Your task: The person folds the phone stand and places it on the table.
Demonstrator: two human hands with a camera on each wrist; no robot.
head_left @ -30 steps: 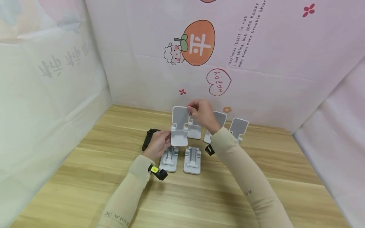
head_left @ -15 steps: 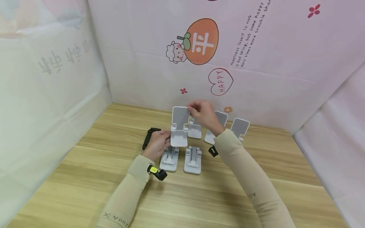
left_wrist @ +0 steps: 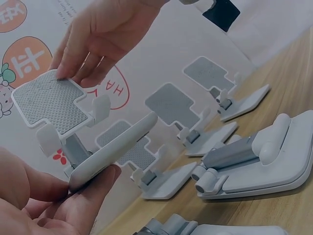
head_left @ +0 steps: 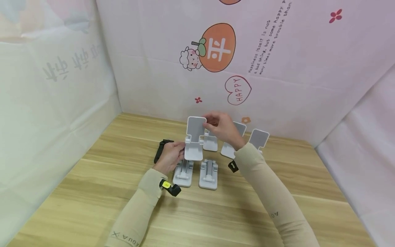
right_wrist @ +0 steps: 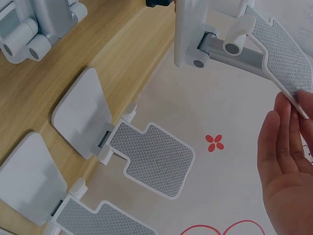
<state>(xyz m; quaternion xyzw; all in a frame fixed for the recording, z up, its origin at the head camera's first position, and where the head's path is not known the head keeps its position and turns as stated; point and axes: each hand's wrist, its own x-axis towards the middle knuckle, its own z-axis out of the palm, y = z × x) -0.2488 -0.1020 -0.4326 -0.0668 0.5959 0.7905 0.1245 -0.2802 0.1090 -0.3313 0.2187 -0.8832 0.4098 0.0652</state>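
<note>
A white phone stand (head_left: 195, 129) with a grey textured pad is held unfolded above the table. My left hand (head_left: 169, 156) pinches its base (left_wrist: 115, 149) between thumb and fingers. At the upper right corner of the padded plate (right_wrist: 283, 54), my right hand (head_left: 223, 128) pinches the edge with thumb and fingertips. Below, two folded phone stands lie on the table, a left one (head_left: 182, 177) and a right one (head_left: 208, 180). Behind stand three unfolded ones: one (head_left: 210, 144) partly hidden by the held stand and right hand, a middle one (head_left: 227, 151) and a right one (left_wrist: 208, 73).
A black object (head_left: 161, 150) of unclear kind lies left of my left hand. The wooden table (head_left: 197, 219) ends at a printed cloth wall (head_left: 154, 79) behind the stands. Cloth also closes off both sides.
My right hand has shifted slightly down and to the right at the padded plate's corner. My left hand and the held phone stand stay nearly in place.
</note>
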